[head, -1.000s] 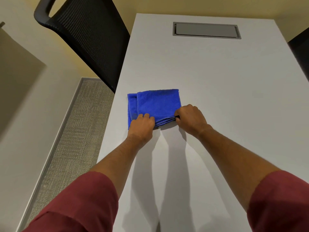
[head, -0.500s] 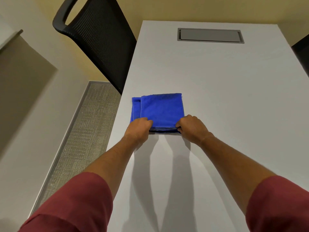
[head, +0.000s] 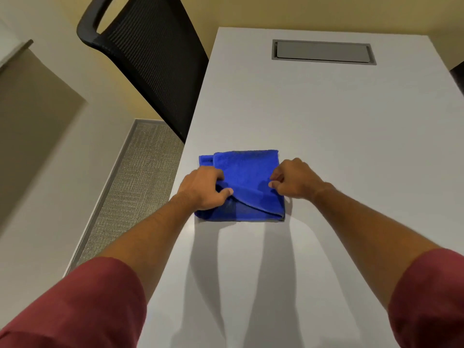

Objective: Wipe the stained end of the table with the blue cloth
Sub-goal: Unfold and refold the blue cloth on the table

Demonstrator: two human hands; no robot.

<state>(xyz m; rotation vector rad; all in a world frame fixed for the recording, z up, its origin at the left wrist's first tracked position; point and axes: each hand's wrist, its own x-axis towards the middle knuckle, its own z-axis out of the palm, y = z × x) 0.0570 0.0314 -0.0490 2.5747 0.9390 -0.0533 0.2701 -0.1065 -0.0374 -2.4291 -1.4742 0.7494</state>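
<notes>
A folded blue cloth [head: 247, 172] lies on the white table [head: 326, 126] close to its left edge. My left hand [head: 203, 189] pinches the cloth's near left part, thumb on top, and lifts the upper layer so that it curls up off the lower one. My right hand [head: 293, 178] is closed on the cloth's right edge. No stain shows on the table surface in this view.
A black mesh chair [head: 150, 59] stands against the table's left side. A grey recessed cable hatch [head: 324, 52] sits in the table near its far end. Another dark chair edge [head: 458, 74] shows at the far right. A carpet strip [head: 130, 187] runs below left.
Both hands have moved from the cloth's near edge onto its sides, and the top layer now lifts at the near left. The view has shifted closer.
</notes>
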